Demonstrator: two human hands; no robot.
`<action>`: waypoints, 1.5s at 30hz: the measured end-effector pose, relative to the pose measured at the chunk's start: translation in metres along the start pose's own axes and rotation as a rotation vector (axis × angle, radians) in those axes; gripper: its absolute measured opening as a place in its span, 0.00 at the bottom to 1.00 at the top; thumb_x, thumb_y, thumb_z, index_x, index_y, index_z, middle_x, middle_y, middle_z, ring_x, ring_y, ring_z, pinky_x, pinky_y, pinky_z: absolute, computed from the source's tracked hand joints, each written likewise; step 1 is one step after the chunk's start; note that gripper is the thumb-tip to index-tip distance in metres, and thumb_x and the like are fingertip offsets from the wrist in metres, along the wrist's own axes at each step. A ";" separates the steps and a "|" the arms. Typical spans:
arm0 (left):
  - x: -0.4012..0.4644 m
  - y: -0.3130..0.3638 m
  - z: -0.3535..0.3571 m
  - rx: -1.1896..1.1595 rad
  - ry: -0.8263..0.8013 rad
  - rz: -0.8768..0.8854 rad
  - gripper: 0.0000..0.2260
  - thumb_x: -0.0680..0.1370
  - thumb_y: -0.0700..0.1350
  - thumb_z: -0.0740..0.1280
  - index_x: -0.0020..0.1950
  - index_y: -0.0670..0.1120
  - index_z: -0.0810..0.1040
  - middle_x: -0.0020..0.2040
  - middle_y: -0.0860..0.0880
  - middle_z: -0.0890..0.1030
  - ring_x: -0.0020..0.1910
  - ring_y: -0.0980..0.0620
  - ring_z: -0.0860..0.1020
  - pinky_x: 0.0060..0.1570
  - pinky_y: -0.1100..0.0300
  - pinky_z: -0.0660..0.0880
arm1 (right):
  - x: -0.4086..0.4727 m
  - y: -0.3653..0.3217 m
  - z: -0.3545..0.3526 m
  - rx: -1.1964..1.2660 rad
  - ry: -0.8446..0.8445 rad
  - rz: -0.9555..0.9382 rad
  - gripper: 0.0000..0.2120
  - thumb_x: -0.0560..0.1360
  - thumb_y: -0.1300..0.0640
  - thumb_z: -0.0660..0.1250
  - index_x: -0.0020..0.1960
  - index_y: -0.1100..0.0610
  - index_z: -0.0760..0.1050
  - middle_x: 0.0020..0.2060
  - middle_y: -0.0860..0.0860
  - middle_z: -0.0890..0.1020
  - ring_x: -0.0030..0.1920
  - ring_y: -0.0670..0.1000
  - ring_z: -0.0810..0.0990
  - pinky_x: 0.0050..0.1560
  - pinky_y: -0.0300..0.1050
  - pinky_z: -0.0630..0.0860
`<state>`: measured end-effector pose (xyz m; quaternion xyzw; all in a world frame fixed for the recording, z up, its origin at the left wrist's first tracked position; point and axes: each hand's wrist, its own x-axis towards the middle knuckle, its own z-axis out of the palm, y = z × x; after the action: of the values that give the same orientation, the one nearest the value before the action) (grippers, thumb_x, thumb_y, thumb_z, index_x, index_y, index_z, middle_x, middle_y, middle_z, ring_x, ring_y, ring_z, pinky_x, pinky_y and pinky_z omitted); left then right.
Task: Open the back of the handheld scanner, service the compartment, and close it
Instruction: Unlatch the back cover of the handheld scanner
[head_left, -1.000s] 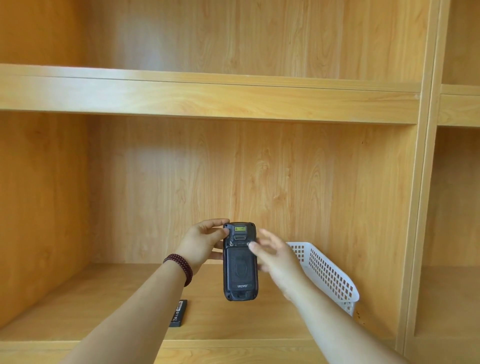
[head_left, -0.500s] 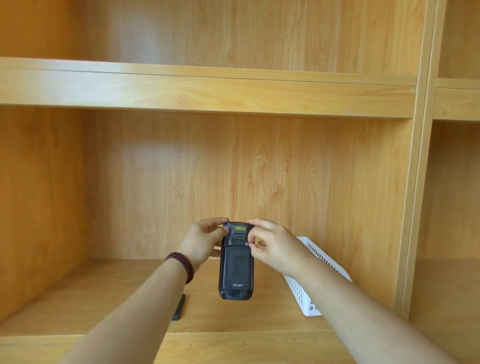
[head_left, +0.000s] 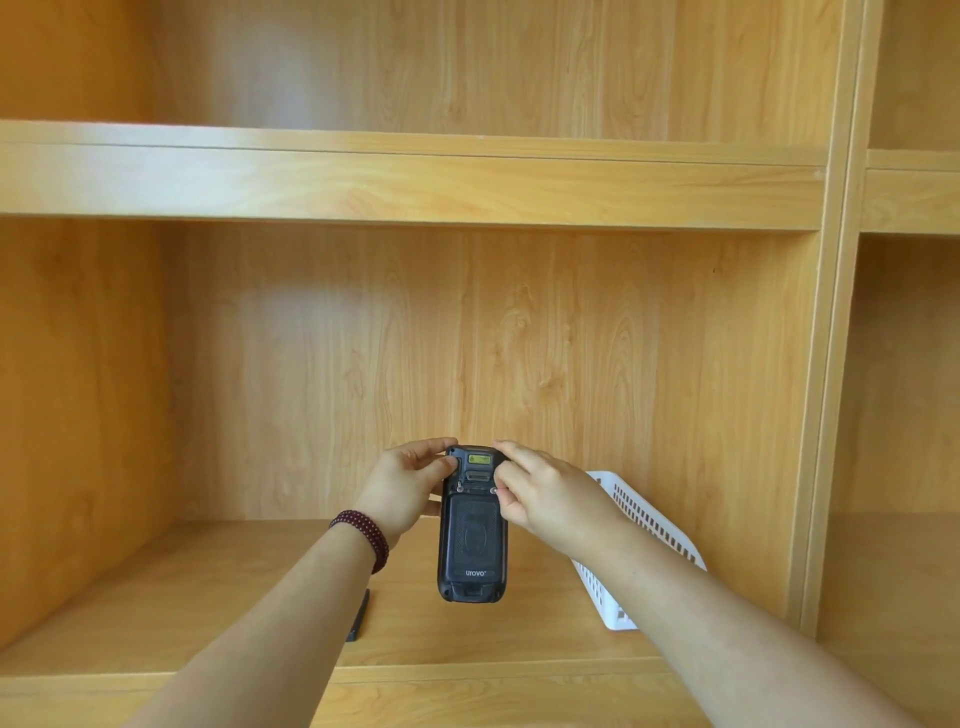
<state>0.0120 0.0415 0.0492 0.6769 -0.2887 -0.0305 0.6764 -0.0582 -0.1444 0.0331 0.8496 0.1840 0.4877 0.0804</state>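
Note:
A black handheld scanner (head_left: 471, 540) hangs upright in the air in front of the shelf, its back facing me, the back cover on and the word "urovo" near its lower end. My left hand (head_left: 402, 491) grips its upper left side, thumb on the top corner. My right hand (head_left: 540, 493) pinches at the upper right of the scanner, fingertips on a small latch beside the cover's top edge. A matching latch shows on the left side.
A white perforated plastic basket (head_left: 649, 525) leans on the wooden shelf (head_left: 208, 597) behind my right forearm. A flat black item (head_left: 359, 616) lies on the shelf below my left forearm. A shelf board runs above, and a vertical divider (head_left: 826, 415) stands to the right.
My right hand came from open beside the scanner to closed on its upper right latch. The scanner stays held upright by my left hand.

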 end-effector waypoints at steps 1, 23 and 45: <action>0.000 0.000 0.000 0.003 -0.002 0.000 0.10 0.80 0.38 0.64 0.61 0.43 0.78 0.46 0.44 0.85 0.39 0.52 0.83 0.35 0.58 0.82 | 0.000 0.001 0.001 0.001 0.002 0.008 0.05 0.70 0.61 0.72 0.39 0.61 0.76 0.51 0.58 0.84 0.37 0.55 0.84 0.28 0.46 0.80; 0.002 -0.004 0.000 -0.008 0.037 0.006 0.11 0.80 0.39 0.65 0.61 0.43 0.78 0.46 0.44 0.85 0.40 0.51 0.83 0.42 0.51 0.82 | -0.002 0.002 -0.014 0.264 -0.210 0.226 0.06 0.78 0.54 0.65 0.48 0.55 0.78 0.70 0.48 0.73 0.41 0.51 0.81 0.47 0.47 0.79; 0.003 0.005 0.001 -0.023 0.029 0.014 0.11 0.80 0.38 0.65 0.62 0.43 0.78 0.47 0.42 0.85 0.40 0.51 0.83 0.36 0.57 0.81 | 0.003 -0.004 -0.007 0.050 0.095 0.035 0.11 0.73 0.56 0.60 0.38 0.60 0.77 0.54 0.56 0.84 0.30 0.51 0.81 0.25 0.40 0.77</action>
<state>0.0125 0.0399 0.0546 0.6673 -0.2833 -0.0194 0.6886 -0.0635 -0.1397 0.0375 0.8304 0.1850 0.5239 0.0418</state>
